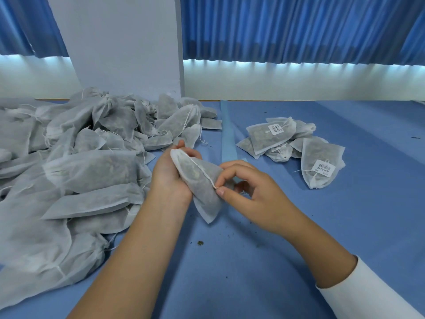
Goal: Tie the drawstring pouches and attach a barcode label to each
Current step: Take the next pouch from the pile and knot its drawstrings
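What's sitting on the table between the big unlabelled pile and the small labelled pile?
Head view: a pale blue strip on the table, and nearer the camera, the left hand holding a pouch while the right hand pinches its drawstring.

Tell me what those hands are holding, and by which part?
The left hand grips a white, see-through fabric drawstring pouch around its upper half; the right hand pinches the thin white drawstring at its lower end.

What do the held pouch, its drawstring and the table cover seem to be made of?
Pouch: thin white non-woven fabric, probably; matte, and dark contents show through. Drawstring: white cotton-like cord, matte. Table cover: smooth blue cloth or sheet; cannot tell which.
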Demonstrator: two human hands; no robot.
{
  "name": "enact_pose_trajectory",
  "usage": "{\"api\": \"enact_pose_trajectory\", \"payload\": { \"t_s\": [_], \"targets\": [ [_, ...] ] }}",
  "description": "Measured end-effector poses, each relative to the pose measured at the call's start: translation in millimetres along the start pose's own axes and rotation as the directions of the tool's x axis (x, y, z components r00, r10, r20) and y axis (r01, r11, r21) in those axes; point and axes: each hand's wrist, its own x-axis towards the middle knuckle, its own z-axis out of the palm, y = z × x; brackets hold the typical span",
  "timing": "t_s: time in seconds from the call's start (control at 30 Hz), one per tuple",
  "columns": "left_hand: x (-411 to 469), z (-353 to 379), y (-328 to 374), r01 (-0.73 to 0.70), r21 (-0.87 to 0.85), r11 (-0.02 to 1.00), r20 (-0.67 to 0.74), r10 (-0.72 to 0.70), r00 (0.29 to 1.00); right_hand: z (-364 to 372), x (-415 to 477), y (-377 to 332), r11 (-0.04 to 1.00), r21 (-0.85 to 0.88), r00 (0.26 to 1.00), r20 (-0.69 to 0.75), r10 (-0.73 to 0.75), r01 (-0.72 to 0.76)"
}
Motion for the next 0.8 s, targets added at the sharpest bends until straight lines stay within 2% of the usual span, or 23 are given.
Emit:
{"api": "enact_pose_trajectory", "payload": {
  "t_s": [0.13, 0.23, 0.3, 0.37, 0.5, 0.6, 0.63, 0.7, 0.8],
  "targets": [
    [-5, 8, -1, -0.030, -0.129, 0.991, -0.021, 0.028, 0.999, -1, 2, 2, 0.998, 0.023, 0.996, -0.068, 0.056, -0.055],
    [-5, 9, -4, -0.003, -0.098, 0.995, -0.039, -0.001, 0.999, -4, 4, 6, 0.990, 0.023, 0.980, -0.139, 0.143, -0.141],
    [-6, 7, -8, -0.032, 0.019, 0.999, -0.042, 0.033, 0.999, -7, 5, 8, 0.979, 0.065, 0.960, -0.193, 0.201, -0.192],
    [-9, 7, -10, -0.056, 0.193, 0.980, 0.071, 0.043, 0.997, -11, 6, 10, 0.965, 0.130, 0.933, -0.257, 0.253, -0.226],
    [-18, 10, -13, -0.180, 0.577, 0.797, 0.276, 0.017, 0.961, -20, 10, 17, 0.918, 0.315, 0.877, -0.335, 0.344, -0.240],
    [-24, 13, -19, -0.173, 0.678, 0.714, 0.245, 0.001, 0.969, -22, 11, 20, 0.859, 0.449, 0.853, -0.320, 0.413, -0.247],
    [-25, 13, -21, -0.192, 0.697, 0.691, 0.227, 0.040, 0.973, -21, 11, 21, 0.863, 0.440, 0.849, -0.330, 0.412, -0.248],
    [-24, 13, -22, -0.257, 0.711, 0.655, 0.204, 0.158, 0.966, -19, 10, 21, 0.925, 0.304, 0.849, -0.404, 0.342, -0.228],
    [-20, 9, -21, -0.328, 0.753, 0.571, 0.198, 0.279, 0.940, -15, 7, 17, 0.992, -0.086, 0.861, -0.507, 0.032, -0.088]
  ]
}}
